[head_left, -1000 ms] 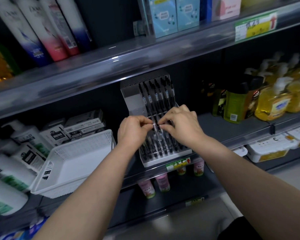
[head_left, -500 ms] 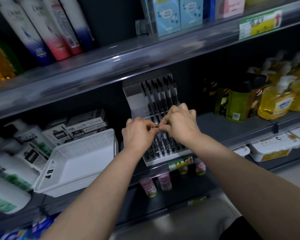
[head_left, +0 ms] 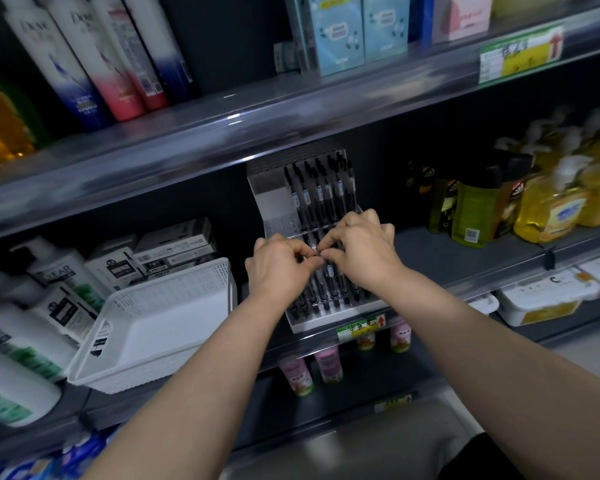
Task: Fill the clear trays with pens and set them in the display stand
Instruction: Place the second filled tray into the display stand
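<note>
A tiered white display stand (head_left: 274, 206) sits on the middle shelf. Its upper row holds several black pens (head_left: 321, 194) upright in a clear tray. A lower row of black pens (head_left: 329, 289) stands in a clear tray at the stand's front. My left hand (head_left: 279, 270) and my right hand (head_left: 364, 249) meet over the lower row, fingertips together, pinching a small pale thing between them. What exactly they pinch is hidden by the fingers; it looks like a pen's top end.
A white perforated basket (head_left: 160, 327) tilts on the shelf left of the stand, with boxes (head_left: 174, 251) and white bottles (head_left: 49, 282) behind it. Yellow and green bottles (head_left: 548, 199) stand at the right. The upper shelf edge (head_left: 257, 123) overhangs the stand.
Both hands stayed pinched together over the lower pen row, shifting slightly up and right across the frames. The camera view drifted a little.
</note>
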